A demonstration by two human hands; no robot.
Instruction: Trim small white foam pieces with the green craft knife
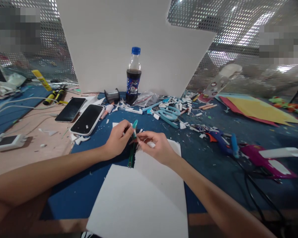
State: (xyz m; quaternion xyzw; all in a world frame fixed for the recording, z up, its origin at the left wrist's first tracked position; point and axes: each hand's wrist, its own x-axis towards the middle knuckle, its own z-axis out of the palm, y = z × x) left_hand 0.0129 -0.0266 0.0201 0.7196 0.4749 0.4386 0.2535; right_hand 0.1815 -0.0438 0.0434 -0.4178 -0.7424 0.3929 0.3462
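Foam board (144, 198), white and broad, lies at the near edge of the blue mat (208, 178), its lower end cut off by the frame. A second white board (129, 43) stands upright along the mat's far edge behind a cola bottle (133, 76). Two dark phones (87, 119) lie near the mat's left edge, and teal scissors (169, 114) rest among paper scraps toward the far side. Over the foam board's far end, my left hand (118, 140) is closed around a green craft knife (132, 145), its teal tip poking out above my fingers, its middle hidden by them. My right hand (157, 147) pinches something small and white at the knife; I cannot make out what it is.
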